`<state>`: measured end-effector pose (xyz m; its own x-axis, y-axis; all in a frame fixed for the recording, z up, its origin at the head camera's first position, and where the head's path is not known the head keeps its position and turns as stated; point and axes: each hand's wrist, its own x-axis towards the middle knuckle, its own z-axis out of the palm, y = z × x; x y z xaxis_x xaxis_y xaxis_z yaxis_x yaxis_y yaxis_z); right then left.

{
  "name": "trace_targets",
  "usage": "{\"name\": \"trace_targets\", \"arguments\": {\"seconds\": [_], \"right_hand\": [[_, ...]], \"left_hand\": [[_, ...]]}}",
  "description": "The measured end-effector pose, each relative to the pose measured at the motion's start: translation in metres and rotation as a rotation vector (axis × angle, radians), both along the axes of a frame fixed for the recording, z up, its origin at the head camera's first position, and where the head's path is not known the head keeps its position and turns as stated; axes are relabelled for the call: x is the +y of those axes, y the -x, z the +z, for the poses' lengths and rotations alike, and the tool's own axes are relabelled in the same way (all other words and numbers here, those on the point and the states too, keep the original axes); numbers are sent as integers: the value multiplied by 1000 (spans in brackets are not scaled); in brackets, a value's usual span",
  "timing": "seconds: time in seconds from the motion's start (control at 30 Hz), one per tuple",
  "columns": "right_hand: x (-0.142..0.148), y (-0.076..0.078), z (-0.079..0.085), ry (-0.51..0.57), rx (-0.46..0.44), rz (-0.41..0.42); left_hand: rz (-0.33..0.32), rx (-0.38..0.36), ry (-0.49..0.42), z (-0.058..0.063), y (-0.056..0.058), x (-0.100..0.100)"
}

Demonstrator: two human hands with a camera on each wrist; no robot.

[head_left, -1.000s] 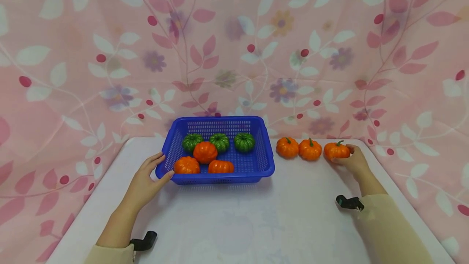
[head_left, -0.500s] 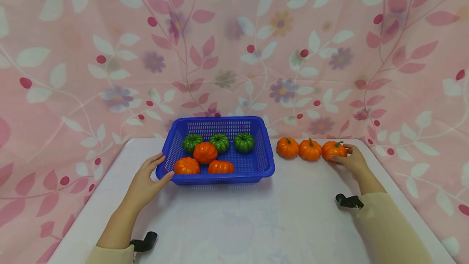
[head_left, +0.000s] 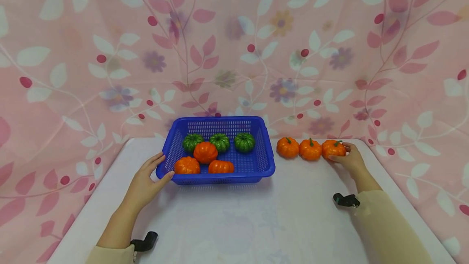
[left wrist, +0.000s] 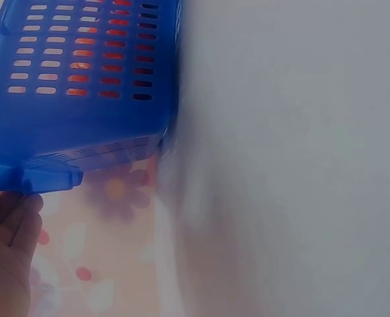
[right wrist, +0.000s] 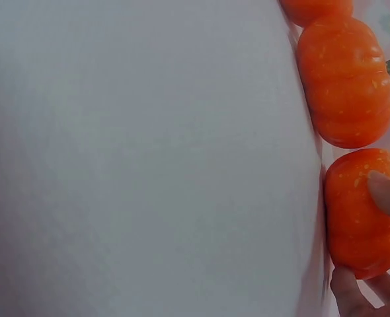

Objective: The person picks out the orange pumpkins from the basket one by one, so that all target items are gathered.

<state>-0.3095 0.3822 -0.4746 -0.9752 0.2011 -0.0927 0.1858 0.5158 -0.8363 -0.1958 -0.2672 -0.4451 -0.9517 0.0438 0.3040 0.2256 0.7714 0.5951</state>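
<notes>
Clearly, the right hand [head_left: 353, 159] has its grip clamped on the rightmost orange pumpkin [head_left: 332, 150], the thumb across the near side and fingers round the far end. That pumpkin sits near the back edge of the white-covered bench [head_left: 234, 219], its green stem leaning to the right. Just beside it stands the middle orange pumpkin [head_left: 310, 150], and next to that the leftmost orange pumpkin [head_left: 287, 148], so the three form a row to the right of a blue plastic basket [head_left: 223, 177].

The left hand [head_left: 144, 184] keeps its grip apart, thumb and fingers spread, with fingertips touching the basket's left rim. Inside the slotted basket, three dark green ribbed pumpkins [head_left: 244, 142] lie toward the back wall. One red-orange pumpkin [head_left: 205, 152] lies in front of the two leftmost green ones, and two more orange pumpkins [head_left: 187, 166] lie along the near wall. Behind the bench hangs a pink floral cloth [head_left: 234, 64].
</notes>
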Motion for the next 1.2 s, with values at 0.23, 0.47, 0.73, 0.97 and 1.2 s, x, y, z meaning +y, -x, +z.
{"name": "trace_targets", "arguments": {"seconds": [0.23,0.47,0.73,0.97,1.2], "right_hand": [[1,-1,-1,3,-16,-5],[-2,-13,11,-42,-15,-14],[-14,-31,32,-74,58,-9],[-42,-47,60,-73,171,47],[-77,-58,85,-7,226,107]], "left_hand": [[6,3,7,-1,0,0],[5,33,27,-1,0,1],[10,55,48,-1,-1,-1],[10,47,49,0,-1,-2],[8,49,42,-1,-1,-1]]}}
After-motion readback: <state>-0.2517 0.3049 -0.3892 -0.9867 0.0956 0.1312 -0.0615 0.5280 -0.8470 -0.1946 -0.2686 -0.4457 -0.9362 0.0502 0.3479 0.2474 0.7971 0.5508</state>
